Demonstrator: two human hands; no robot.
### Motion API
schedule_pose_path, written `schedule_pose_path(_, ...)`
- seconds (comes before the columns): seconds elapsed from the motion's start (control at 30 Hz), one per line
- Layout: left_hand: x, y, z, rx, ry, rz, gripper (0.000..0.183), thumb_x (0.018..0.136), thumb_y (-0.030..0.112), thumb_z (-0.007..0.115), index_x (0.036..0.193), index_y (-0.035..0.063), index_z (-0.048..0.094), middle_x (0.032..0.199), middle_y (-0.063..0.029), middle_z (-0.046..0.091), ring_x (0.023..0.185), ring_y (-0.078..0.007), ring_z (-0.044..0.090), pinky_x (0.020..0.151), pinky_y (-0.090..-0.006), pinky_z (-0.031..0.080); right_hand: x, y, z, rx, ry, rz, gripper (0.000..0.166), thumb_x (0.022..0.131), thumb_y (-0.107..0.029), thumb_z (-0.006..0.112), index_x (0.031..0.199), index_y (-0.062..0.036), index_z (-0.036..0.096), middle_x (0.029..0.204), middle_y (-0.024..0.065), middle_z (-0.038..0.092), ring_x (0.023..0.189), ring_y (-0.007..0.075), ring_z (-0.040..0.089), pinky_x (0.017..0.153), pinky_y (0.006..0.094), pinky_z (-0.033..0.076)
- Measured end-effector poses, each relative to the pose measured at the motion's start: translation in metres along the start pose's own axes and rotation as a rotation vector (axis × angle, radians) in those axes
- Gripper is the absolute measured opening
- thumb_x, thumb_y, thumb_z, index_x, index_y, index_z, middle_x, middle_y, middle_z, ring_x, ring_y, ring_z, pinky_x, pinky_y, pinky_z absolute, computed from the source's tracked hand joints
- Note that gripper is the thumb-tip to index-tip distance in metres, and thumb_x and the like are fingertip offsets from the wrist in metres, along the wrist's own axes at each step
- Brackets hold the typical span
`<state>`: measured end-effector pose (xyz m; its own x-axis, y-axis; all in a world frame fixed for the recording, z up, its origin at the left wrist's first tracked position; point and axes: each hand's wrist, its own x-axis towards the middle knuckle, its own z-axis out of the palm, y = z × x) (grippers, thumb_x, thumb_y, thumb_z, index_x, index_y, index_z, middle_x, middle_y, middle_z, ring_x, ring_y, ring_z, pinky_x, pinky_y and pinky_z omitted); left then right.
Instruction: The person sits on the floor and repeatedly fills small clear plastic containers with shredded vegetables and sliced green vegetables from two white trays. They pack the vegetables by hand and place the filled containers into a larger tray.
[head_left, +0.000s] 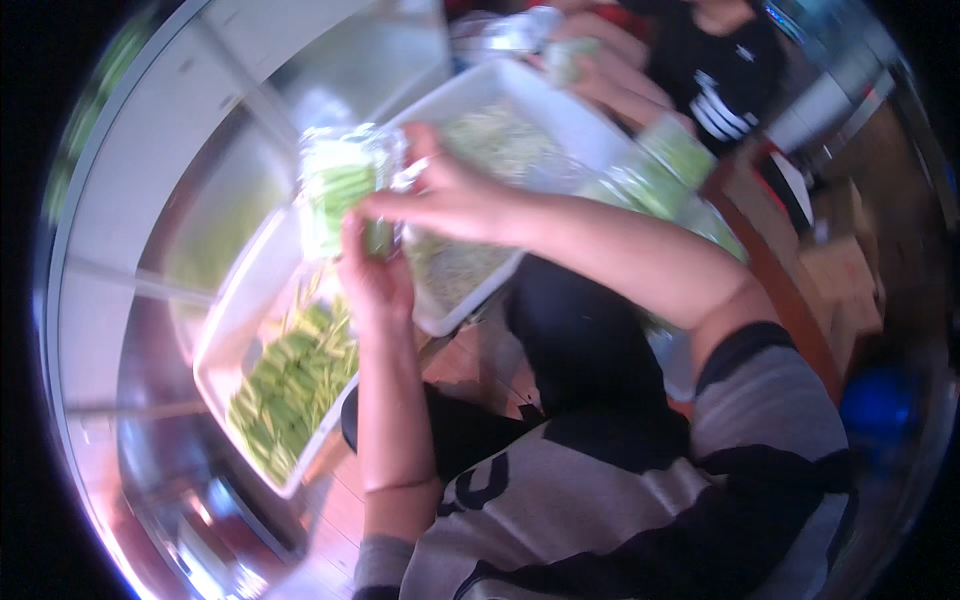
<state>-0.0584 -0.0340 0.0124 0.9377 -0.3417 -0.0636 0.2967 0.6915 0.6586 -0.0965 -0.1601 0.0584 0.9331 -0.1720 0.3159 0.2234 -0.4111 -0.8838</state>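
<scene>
My left hand (375, 277) holds a clear plastic-wrapped pack of green vegetables (341, 187) from below, its thumb up against the near side. Over the pack's right edge, my right hand (442, 195) grips the shiny wrap with thumb and fingers. Below and left of the pack, a white tub (214, 352) holds loose green pods or stalks (292, 390). Behind my right hand, a second white tub (585, 124) contains pale green, shredded-looking produce (502, 146). The picture is blurred, so the exact kind of vegetable cannot be told.
More wrapped green packs (652, 176) lie to the right of the second tub. Across from me, a person in a black shirt (712, 82) holds a small pack (574, 60). Cardboard boxes (840, 277) and a blue object (881, 401) are at the far right.
</scene>
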Motion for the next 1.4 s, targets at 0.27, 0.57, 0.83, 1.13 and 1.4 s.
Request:
schedule_pose_path(0.27, -0.062, -0.018, 0.059, 0.186, -0.532, -0.189, 0.052, 0.086, 0.015, 0.060, 0.130, 0.0075, 0.033, 0.111, -0.0101, 0.051, 0.099, -0.0213, 0.053, 0.083, -0.0353, 0.052, -0.049, -0.019, -0.087, 0.047, 0.082, -0.003, 0.079, 0.091, -0.040, 0.048, 0.128, 0.0210, 0.012, 0.102, 0.0358, 0.051, 0.090, 0.0293, 0.061, 0.072, 0.0350, 0.051)
schedule_pose_path(0.57, -0.071, -0.008, 0.043, -0.034, -0.343, -0.489, 0.047, 0.084, 0.001, 0.054, 0.124, 0.0213, 0.037, 0.103, -0.0115, 0.048, 0.090, -0.0224, 0.054, 0.081, -0.0325, 0.053, -0.201, -0.014, -0.286, 0.256, 0.771, 0.055, 0.045, 0.095, -0.031, 0.045, 0.132, -0.0108, 0.032, 0.116, 0.0088, 0.052, 0.104, 0.0173, 0.054, 0.088, 0.0327, 0.046)
schedule_pose_path(0.83, -0.055, -0.011, 0.002, 0.129, -0.263, -0.435, 0.033, 0.088, 0.007, 0.050, 0.120, 0.0120, 0.042, 0.099, -0.0071, 0.055, 0.091, -0.0194, 0.057, 0.091, -0.0357, 0.048, -0.317, 0.135, -0.341, -0.020, 0.556, 0.669, 0.042, 0.089, -0.029, 0.055, 0.128, -0.0153, 0.048, 0.113, 0.0043, 0.058, 0.102, 0.0166, 0.056, 0.087, 0.0318, 0.046)
schedule_pose_path(1.13, -0.064, -0.007, 0.005, 0.205, -0.240, -0.394, 0.028, 0.089, 0.007, 0.050, 0.117, 0.0082, 0.045, 0.098, -0.0047, 0.056, 0.089, -0.0182, 0.058, 0.092, -0.0387, 0.046, -0.274, 0.170, -0.306, 0.161, 0.282, 0.746, 0.041, 0.092, -0.028, 0.052, 0.128, -0.0093, 0.049, 0.113, -0.0003, 0.057, 0.102, 0.0093, 0.052, 0.089, 0.0258, 0.041)
schedule_pose_path(1.4, -0.069, -0.007, 0.010, 0.257, -0.215, -0.385, 0.025, 0.090, 0.007, 0.048, 0.115, 0.0085, 0.047, 0.095, -0.0012, 0.053, 0.086, -0.0143, 0.056, 0.092, -0.0384, 0.046, -0.270, 0.177, -0.303, 0.147, 0.257, 0.736, 0.047, 0.091, -0.034, 0.052, 0.131, -0.0113, 0.046, 0.117, 0.0011, 0.057, 0.104, 0.0115, 0.052, 0.091, 0.0263, 0.039)
